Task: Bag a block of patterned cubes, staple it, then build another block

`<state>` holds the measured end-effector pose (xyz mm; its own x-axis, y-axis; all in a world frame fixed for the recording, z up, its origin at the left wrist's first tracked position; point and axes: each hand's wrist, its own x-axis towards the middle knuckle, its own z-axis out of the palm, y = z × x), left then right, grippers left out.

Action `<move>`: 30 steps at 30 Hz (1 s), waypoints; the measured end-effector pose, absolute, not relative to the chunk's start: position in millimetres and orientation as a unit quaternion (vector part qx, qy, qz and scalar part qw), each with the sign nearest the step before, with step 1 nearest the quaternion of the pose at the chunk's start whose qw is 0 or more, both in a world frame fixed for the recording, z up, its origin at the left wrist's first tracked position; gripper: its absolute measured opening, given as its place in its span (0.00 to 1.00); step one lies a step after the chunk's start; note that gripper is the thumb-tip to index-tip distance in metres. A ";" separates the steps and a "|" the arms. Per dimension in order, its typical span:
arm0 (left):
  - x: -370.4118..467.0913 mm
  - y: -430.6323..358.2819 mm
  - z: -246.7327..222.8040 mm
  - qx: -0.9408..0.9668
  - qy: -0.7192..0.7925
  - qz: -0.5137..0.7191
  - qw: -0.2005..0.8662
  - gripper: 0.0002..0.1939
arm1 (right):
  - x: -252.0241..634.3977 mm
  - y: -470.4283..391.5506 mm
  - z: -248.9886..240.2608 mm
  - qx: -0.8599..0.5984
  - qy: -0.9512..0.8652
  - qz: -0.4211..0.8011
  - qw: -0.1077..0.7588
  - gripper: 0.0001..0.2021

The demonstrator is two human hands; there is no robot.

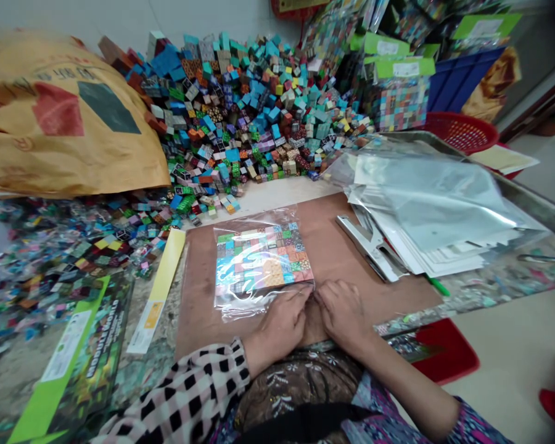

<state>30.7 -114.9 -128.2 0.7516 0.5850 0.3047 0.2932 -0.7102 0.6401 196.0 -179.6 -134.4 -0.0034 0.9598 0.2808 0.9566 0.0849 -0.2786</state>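
brown mat (pixel 324 228) is supporting a clear bag (pixel 234 306) of flat-packed patterned cubes (pixel 272 271). left hand (pixel 282 324) and right hand (pixel 345 311) are meeting at its near right corner, fingers bent; i cannot tell whether either is clamping film. corner handling is apparently underway, calling for level cubes. beyond, a stapler (pixel 361 240) is lying beside plastic sleeves (pixel 444 197); loose blocks (pixel 268 111) are heaping behind.

One flat bag of blocks (pixel 263 262) at the grip, one stapler (pixel 369 243) right of it, one yellow strip (pixel 163 277) left of it.
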 end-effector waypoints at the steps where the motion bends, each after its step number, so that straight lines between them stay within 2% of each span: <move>1: 31.1 -114.9 -128.6 0.890 0.248 0.250 0.288 0.30 | 196.0 -179.6 -134.0 -0.675 -0.710 0.004 0.202 0.11; 22: 37.2 -111.0 -124.3 0.892 0.255 0.237 0.287 0.30 | 199.2 -179.8 -132.8 -0.648 -0.732 0.047 0.207 0.09; 30: 31.9 -111.3 -130.9 0.912 0.229 0.210 0.269 0.30 | 196.2 -181.5 -131.3 -0.664 -0.714 0.017 0.221 0.13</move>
